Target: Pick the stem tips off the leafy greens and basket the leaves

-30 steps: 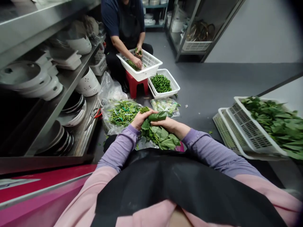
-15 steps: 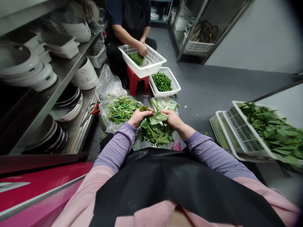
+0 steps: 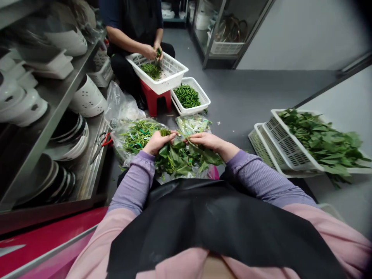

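Note:
My left hand (image 3: 158, 142) is closed around some leafy green stems in front of me. Opposite it, my right hand (image 3: 207, 141) pinches leafy greens too, with a broad leaf hanging below its fingers. The fingertips of both hands are close together, a small gap apart. Beneath them lies a heap of leafy greens (image 3: 177, 161) on clear plastic. To the left of the heap, an open plastic bag holds cut green stems (image 3: 139, 133). A smaller clear bag of greens (image 3: 192, 124) lies just beyond my hands.
A co-worker (image 3: 136, 35) sits ahead, hands over a white basket (image 3: 174, 79) on a red stool (image 3: 152, 101). Green chillies (image 3: 186, 96) fill another basket. Leafy greens (image 3: 325, 139) top stacked baskets at right. Red-handled scissors (image 3: 101, 143) lie on the dish shelf (image 3: 87, 170) at left.
The whole view has shifted, with surroundings moving left. My right hand has turned flatter, its leaf now hanging to the right. The co-worker's hands have risen and hold something green.

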A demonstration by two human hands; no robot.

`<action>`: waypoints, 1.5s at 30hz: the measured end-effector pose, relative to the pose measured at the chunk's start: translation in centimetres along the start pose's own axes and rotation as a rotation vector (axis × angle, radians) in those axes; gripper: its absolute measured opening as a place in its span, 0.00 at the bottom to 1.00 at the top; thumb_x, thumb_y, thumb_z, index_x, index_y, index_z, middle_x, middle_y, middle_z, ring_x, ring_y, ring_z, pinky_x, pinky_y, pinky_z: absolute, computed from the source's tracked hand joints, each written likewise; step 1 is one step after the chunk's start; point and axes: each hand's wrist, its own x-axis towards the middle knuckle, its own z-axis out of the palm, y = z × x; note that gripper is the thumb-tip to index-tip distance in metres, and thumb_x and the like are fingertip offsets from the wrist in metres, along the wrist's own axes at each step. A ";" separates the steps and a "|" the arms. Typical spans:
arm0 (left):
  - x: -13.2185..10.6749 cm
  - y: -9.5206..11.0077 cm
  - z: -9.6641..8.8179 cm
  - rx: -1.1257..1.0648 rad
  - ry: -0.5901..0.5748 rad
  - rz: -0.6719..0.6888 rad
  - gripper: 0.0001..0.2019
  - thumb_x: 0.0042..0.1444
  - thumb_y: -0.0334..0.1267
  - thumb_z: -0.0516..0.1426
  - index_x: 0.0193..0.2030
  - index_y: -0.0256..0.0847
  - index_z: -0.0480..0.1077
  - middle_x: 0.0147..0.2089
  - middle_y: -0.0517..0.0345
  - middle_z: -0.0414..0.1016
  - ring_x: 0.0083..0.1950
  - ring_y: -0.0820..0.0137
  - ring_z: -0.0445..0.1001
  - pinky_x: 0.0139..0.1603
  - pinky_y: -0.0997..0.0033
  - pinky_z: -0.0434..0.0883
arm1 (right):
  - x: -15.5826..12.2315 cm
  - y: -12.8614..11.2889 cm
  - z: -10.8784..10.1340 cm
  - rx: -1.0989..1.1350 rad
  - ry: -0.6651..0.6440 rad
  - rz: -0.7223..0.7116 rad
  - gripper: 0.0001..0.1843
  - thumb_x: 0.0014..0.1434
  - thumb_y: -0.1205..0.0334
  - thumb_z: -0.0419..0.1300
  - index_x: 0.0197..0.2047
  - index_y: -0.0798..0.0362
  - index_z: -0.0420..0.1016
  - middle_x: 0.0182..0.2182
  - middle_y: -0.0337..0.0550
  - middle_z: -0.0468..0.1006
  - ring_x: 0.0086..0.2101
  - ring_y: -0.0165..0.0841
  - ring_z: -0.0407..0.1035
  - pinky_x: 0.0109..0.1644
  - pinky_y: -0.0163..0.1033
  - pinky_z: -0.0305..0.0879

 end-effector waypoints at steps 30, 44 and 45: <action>-0.8 0.0 1.8 -0.321 0.188 -0.029 0.10 0.38 0.39 0.64 0.26 0.35 0.70 0.23 0.60 0.70 0.24 0.75 0.67 0.28 0.73 0.66 | -2.0 2.0 5.0 -1.147 0.443 -0.396 0.14 0.57 0.62 0.45 0.26 0.54 0.69 0.27 0.45 0.72 0.31 0.33 0.63 0.37 0.36 0.55; -1.9 0.9 1.8 -0.233 0.283 0.196 0.12 0.41 0.44 0.63 0.29 0.37 0.70 0.25 0.59 0.73 0.27 0.73 0.70 0.34 0.71 0.68 | -0.6 2.0 -1.7 0.086 0.840 -0.233 0.13 0.52 0.51 0.50 0.33 0.51 0.65 0.23 0.38 0.67 0.23 0.29 0.61 0.29 0.35 0.60; -1.7 0.8 1.5 -0.260 0.251 0.165 0.13 0.41 0.43 0.63 0.29 0.37 0.70 0.25 0.59 0.73 0.27 0.73 0.70 0.34 0.71 0.68 | -1.3 1.2 -2.1 -0.039 0.761 -0.324 0.15 0.52 0.49 0.50 0.35 0.51 0.67 0.24 0.38 0.68 0.24 0.29 0.61 0.29 0.34 0.59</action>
